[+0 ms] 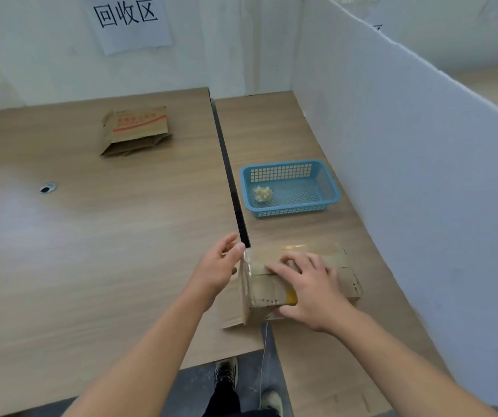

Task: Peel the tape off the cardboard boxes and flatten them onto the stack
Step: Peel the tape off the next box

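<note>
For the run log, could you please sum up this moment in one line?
right hand: presses cardboard box; left hand: pinches clear tape at its left edge; blue basket: tape wad; flattened boxes: far left

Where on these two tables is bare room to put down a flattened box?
The left table is bare between the flattened stack, the cable hole and the left hand pinching tape. The right table is crowded: the blue basket and the box under the right hand leave only a strip between them.

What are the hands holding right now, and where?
Left hand pinches the clear tape at the cardboard box's top left corner; right hand presses flat on the box's top, thumb against its near face.
</note>
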